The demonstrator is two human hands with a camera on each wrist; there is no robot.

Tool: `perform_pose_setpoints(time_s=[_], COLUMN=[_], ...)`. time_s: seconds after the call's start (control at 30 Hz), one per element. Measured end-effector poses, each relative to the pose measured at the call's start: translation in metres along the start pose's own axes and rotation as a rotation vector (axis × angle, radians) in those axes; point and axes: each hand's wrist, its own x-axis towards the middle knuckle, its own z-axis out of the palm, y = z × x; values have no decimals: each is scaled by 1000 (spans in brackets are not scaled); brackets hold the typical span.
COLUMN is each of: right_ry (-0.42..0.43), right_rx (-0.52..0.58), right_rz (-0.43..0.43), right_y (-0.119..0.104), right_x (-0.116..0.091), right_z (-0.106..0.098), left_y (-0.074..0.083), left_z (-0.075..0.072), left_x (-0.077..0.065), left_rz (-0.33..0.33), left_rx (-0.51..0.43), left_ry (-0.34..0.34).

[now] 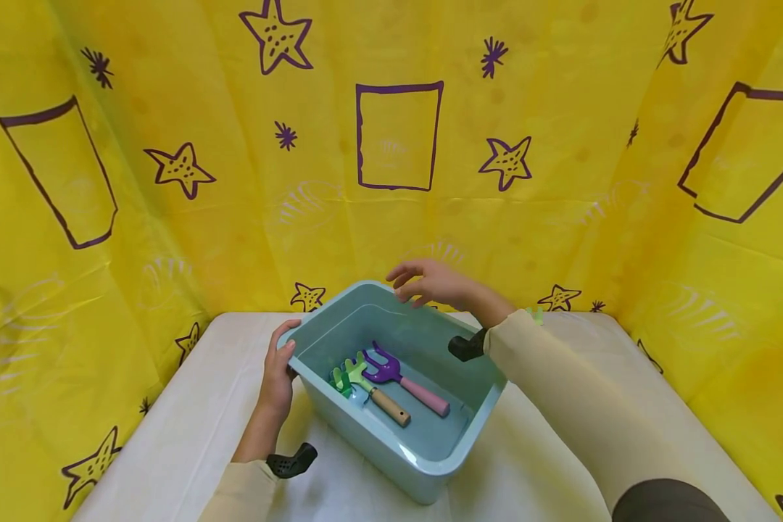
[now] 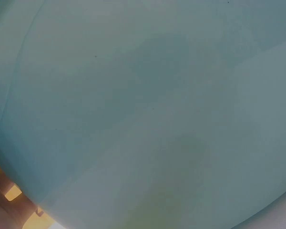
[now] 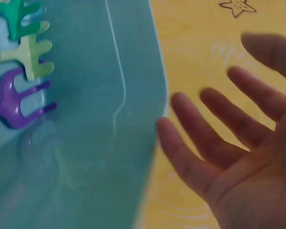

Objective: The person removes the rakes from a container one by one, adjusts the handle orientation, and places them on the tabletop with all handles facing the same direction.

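A blue-green plastic bin [image 1: 372, 438] stands at an angle on the table. My left hand [image 1: 276, 380] grips its left corner, thumb over the rim. Fingers [image 2: 7, 198] of that hand appear at the lower left of the left wrist view, where the bin wall [image 2: 148, 109] fills most of the picture. Above the far rim hovers my right hand [image 1: 433, 283], fingers spread and holding nothing. Inside the bin lie a purple garden fork [image 1: 385, 370] with a pink handle, a light green hand rake [image 1: 357, 371] with a wooden handle, and a darker green toothed tool [image 1: 341, 382] partly hidden.
A pale cloth covers the table [image 1: 189, 413]. Yellow sheeting [image 1: 398, 232] with drawn stars and frames encloses the back and sides. A small light green thing [image 1: 536, 315] shows behind the right sleeve near the table's back edge.
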Motion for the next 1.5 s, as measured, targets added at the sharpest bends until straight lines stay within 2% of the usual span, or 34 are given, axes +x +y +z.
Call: perform_pose_setpoints(time_s=[0.23, 0.37, 0.5, 0.73, 0.93, 1.1, 1.5], right_ry=[-212, -290, -324, -335, -421, -483, -584], right_rx=[42, 16, 19, 41, -27, -32, -201], right_rz=[62, 119, 176, 293, 415, 528, 589], right_y=[11, 19, 25, 41, 52, 60, 65], right_x=[9, 13, 16, 22, 22, 21, 23], right_z=[16, 24, 33, 40, 47, 54, 70], left_y=[-1, 0, 1, 4, 2, 0, 1], left_z=[1, 2, 3, 3, 3, 4, 1], left_x=[0, 0, 1, 4, 5, 3, 1], left_rz=[0, -4, -5, 13, 11, -1, 0], left_rx=[-1, -1, -5, -5, -16, -8, -32], left_ry=[-3, -8, -5, -5, -10, -5, 5])
